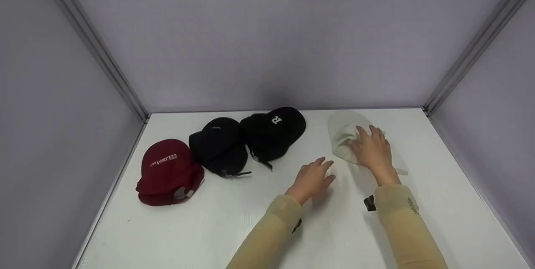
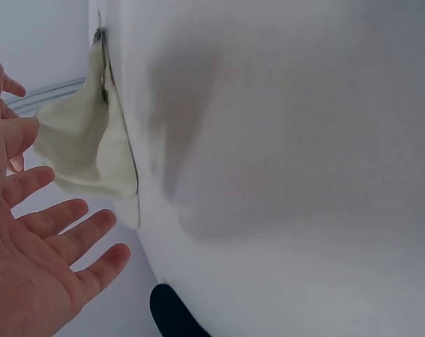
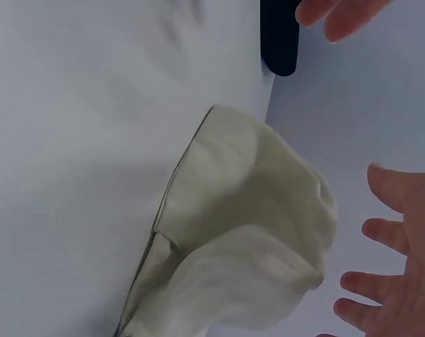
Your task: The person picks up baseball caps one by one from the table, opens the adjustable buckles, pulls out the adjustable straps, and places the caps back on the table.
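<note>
A cream cap (image 1: 346, 125) lies at the back right of the white table, its crown creased. Over its front right part is my right hand (image 1: 373, 148), fingers spread and slightly bent. In the right wrist view a gap shows between the fingertips of that hand (image 3: 402, 260) and the cap (image 3: 247, 189). My left hand (image 1: 309, 180) hovers above the table, left of the cap and nearer me. Its fingers are spread and loosely extended with nothing in them, as the left wrist view also shows.
A black cap with a white R (image 1: 288, 129) sits at the back middle, against another black cap (image 1: 219, 145). A dark red cap (image 1: 167, 173) with white lettering stands at the left. Pale walls (image 1: 267, 43) enclose the table's back and sides.
</note>
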`<state>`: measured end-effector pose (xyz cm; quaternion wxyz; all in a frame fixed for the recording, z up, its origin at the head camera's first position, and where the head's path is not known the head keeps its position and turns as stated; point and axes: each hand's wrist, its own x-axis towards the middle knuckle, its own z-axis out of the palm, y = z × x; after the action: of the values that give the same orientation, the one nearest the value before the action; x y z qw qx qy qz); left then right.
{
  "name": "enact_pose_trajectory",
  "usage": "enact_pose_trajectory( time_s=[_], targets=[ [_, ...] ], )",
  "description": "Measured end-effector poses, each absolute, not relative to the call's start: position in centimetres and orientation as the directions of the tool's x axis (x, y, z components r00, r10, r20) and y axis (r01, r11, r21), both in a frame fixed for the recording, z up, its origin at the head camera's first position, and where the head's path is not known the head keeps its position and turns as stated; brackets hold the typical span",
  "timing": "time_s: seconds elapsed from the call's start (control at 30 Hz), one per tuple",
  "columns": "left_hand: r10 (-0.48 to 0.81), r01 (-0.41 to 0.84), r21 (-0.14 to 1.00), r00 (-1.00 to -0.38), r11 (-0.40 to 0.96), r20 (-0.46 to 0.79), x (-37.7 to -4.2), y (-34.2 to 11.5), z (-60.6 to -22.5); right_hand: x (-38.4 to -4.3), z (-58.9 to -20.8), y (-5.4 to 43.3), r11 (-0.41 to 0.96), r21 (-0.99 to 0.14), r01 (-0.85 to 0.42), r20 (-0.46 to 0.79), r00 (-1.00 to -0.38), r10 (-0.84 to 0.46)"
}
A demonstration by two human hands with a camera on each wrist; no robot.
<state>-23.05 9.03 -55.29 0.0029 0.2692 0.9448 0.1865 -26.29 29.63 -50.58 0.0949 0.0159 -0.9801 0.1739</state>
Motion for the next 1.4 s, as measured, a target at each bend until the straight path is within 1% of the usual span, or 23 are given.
enact_pose_trajectory(
  time_s=[0.17, 0.33, 0.5, 0.67, 0.93, 1.1, 1.27, 1.4],
  targets=[
    [0.481, 0.503, 0.365, -0.862, 0.783, 0.158, -23.0, 7.0, -55.0, -25.8, -50.4, 27.4, 0.927, -0.354, -0.125, 0.225, -0.973, -0.046],
    [0.46, 0.498, 0.324, -0.867, 0.804, 0.192, -23.2, 5.2, -54.5, -25.2, -50.8, 25.2, 0.922, -0.337, -0.191, 0.205, -0.971, -0.127],
    [0.423, 0.488, 0.328, -0.87, 0.809, 0.252, -23.4, 3.4, -53.9, -25.0, -51.9, 23.1, 0.9, -0.335, -0.278, 0.225, -0.951, -0.21],
    [0.388, 0.468, 0.339, -0.879, 0.816, 0.279, -23.4, 1.4, -53.5, -24.8, -53.1, 21.4, 0.868, -0.354, -0.348, 0.246, -0.93, -0.272],
    [0.35, 0.463, 0.265, -0.857, 0.846, 0.378, -23.6, -2.6, -53.5, -24.1, -54.7, 18.2, 0.864, -0.311, -0.395, 0.171, -0.918, -0.358],
    [0.313, 0.442, 0.287, -0.861, 0.85, 0.401, -24.0, -4.8, -53.5, -23.9, -55.0, 16.3, 0.855, -0.32, -0.409, 0.121, -0.912, -0.391],
    [0.265, 0.417, 0.313, -0.863, 0.853, 0.429, -24.5, -6.5, -53.3, -24.2, -55.1, 15.0, 0.827, -0.362, -0.43, 0.097, -0.9, -0.425],
    [0.221, 0.395, 0.324, -0.86, 0.86, 0.461, -25.1, -7.6, -53.2, -24.4, -55.2, 14.1, 0.814, -0.399, -0.422, 0.058, -0.898, -0.437]
  ],
)
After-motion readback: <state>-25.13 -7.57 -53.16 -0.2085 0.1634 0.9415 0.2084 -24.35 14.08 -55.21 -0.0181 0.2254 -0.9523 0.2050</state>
